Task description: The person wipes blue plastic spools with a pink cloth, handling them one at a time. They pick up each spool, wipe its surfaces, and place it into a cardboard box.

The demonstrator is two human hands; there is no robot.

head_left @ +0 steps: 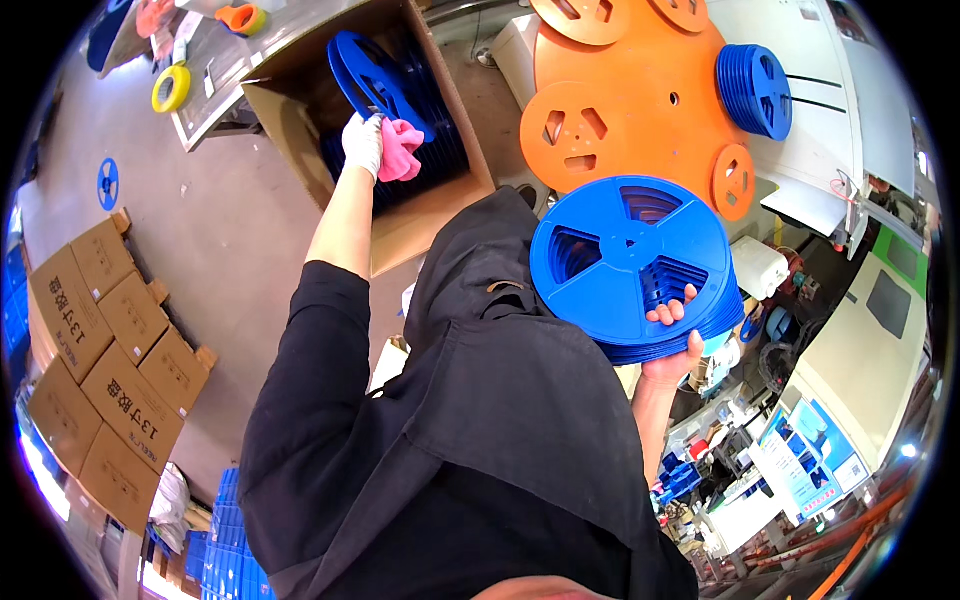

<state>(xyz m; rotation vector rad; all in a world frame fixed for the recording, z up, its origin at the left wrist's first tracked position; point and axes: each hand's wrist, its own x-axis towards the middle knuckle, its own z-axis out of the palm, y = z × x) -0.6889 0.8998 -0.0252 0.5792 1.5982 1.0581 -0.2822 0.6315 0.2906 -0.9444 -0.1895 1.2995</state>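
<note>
Grey workshop floor lies around an open brown cardboard box. Right of it, a thick stack of round blue plastic reels sits clamped by the fingers of the bare right hand, at a cutout and the rim. It looks stiff, smooth and fairly heavy; cutout and rim seem sound holds. Its face points up toward the camera, broadest across the discs. The white-gloved left hand, carrying a soft pink cloth, meets a tilted blue reel in the box; its fingers' closure cannot be told.
</note>
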